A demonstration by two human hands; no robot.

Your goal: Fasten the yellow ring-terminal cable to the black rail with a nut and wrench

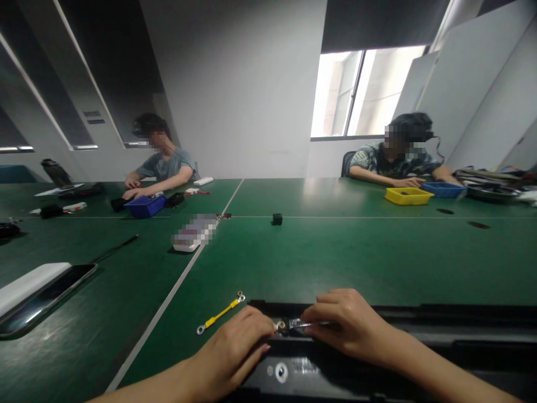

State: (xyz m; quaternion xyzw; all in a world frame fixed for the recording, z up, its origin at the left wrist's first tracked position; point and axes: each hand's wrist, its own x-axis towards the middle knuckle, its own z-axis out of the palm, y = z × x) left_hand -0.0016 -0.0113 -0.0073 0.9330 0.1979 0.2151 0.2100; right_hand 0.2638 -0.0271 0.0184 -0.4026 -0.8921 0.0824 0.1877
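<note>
Black plastic, by the look of it, made up the long case [344,380] that lay across the near side of the green table [335,268], ridged along its length. Over its left part the wearer's two bare hands met at a brass-coloured bolt [281,326]. The left hand [235,344] came in from the left, its fingers bent and close together, tips right beside the bolt; whether they had hold of anything could not be told. The right hand [348,322] pinched a slim silver tool [308,323] between thumb and bent fingers, with hardly any gap between them, and the tool's tip pointed left, close by the bolt.

Just left of the case, a short yellow cable [221,313] with a metal ring at each end lay slantwise on the table. Farther off stood a small black cube [277,219], and to its left a white box [195,240], partly blurred. A phone [50,299] lay at the far left.

Across the table sat two people: one at the left [174,165], hands near a dark blue tray [145,207], and one at the right [373,159], behind a yellow tray [409,197] and a lighter blue tray [442,189].
</note>
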